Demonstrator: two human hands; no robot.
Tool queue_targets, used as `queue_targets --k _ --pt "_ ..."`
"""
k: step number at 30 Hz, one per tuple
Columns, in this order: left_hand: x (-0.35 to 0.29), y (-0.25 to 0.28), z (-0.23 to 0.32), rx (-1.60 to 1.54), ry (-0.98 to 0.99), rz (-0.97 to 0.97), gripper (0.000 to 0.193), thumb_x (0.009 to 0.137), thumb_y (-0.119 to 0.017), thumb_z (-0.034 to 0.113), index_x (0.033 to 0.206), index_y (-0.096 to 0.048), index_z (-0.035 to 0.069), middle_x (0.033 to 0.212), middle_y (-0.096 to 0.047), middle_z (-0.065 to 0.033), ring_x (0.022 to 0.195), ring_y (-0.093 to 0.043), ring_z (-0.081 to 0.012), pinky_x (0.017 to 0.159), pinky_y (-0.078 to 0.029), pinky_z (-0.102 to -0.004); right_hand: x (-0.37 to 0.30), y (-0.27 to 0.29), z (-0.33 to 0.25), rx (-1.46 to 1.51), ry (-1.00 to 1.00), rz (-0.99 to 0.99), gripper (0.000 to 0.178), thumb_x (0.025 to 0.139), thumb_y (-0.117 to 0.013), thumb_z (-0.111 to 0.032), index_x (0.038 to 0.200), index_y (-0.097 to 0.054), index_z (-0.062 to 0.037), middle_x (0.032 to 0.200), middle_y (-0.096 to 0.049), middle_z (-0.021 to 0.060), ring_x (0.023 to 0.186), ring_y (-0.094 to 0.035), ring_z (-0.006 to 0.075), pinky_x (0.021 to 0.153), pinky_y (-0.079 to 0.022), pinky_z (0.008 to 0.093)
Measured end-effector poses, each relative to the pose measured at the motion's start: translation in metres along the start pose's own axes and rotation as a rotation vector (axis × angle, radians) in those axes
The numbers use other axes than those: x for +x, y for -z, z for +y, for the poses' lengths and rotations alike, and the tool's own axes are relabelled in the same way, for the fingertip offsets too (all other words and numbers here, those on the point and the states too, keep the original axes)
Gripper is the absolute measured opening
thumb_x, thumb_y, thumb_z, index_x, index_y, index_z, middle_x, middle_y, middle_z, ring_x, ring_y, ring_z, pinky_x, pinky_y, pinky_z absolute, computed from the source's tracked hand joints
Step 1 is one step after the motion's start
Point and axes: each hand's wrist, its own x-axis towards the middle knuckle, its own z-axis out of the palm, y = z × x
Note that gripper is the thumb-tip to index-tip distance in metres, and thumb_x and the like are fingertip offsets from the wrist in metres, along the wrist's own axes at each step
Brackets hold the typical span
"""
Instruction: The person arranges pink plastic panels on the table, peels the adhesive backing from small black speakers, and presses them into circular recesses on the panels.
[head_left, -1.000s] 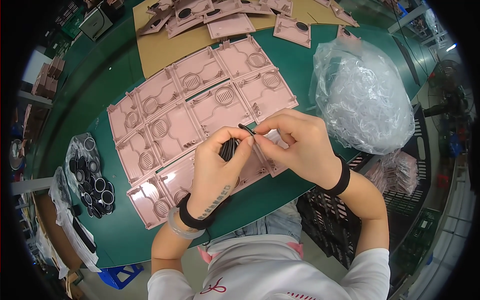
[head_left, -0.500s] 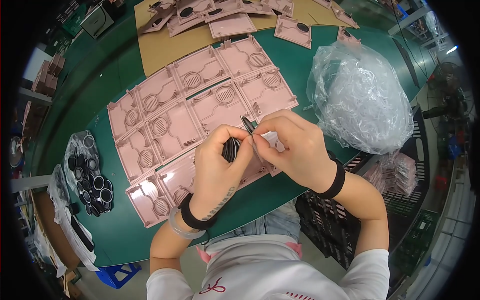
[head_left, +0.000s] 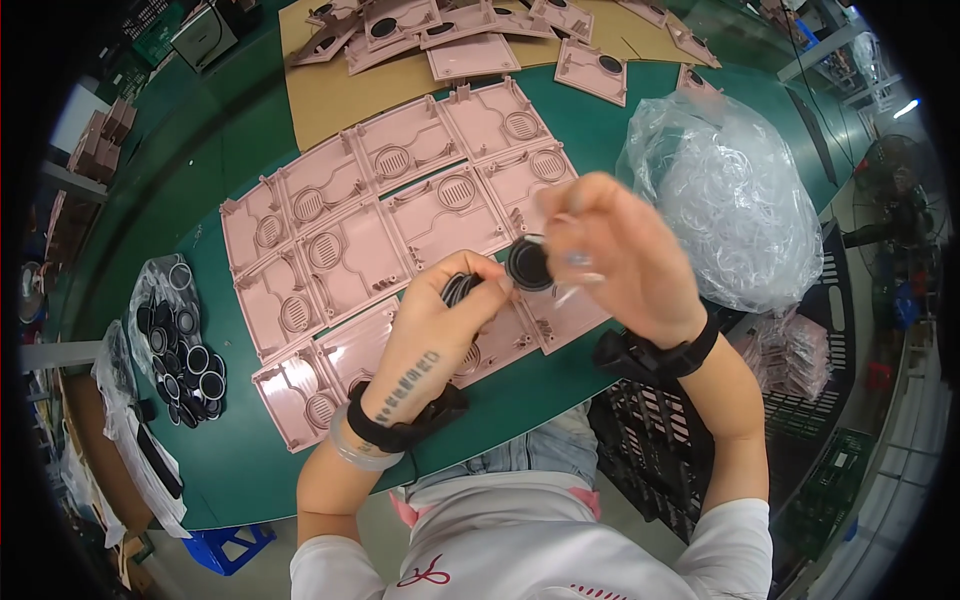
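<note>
My left hand [head_left: 440, 310] is closed around a small stack of black discs [head_left: 459, 289] in its palm. Between its thumb and forefinger it pinches one round black disc [head_left: 529, 265], whose flat face is turned up. Just right of that disc, my right hand [head_left: 635, 260] is raised, its fingers smeared by motion. A small clear, shiny scrap [head_left: 580, 287] shows at its fingertips, too blurred to make out. Under both hands lie rows of pink plastic panels [head_left: 350, 250], each with a round slotted grille.
A pile of black rings and discs [head_left: 185, 355] lies at the left, partly in a clear bag. A large clear bag of curled translucent scraps [head_left: 735, 205] sits at the right. Pink panels with black discs [head_left: 470, 58] are heaped on cardboard [head_left: 340, 100] at the back.
My right hand has pulled away from the left, up and to the right. The pinched disc has turned from edge-on to face-up. The left hand has barely moved.
</note>
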Motion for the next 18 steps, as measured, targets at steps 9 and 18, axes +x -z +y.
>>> queue_targets --k 9,18 --pt "0.005 0.009 0.004 -0.293 0.104 -0.173 0.019 0.09 -0.06 0.015 0.101 -0.061 -0.001 0.09 -0.065 -0.0051 0.073 -0.052 -0.0062 0.063 -0.042 -0.0208 0.007 0.011 -0.002 -1.484 0.597 -0.106 0.021 0.083 -0.071 -0.016 0.096 -0.062 -0.0017 0.084 -0.061 0.0015 0.067 -0.048 0.0048 0.056 -0.035 0.0192" --pt "-0.019 -0.013 -0.024 1.053 -0.585 -0.162 0.043 0.084 -0.059 0.007 0.125 -0.052 -0.003 0.123 -0.058 -0.0192 0.096 -0.063 -0.03 0.08 -0.052 -0.036 0.066 0.083 -0.012 -1.042 0.02 0.444 0.019 0.084 -0.069 -0.015 0.092 -0.064 0.0015 0.082 -0.065 0.0023 0.069 -0.053 0.0053 0.058 -0.039 0.0183"
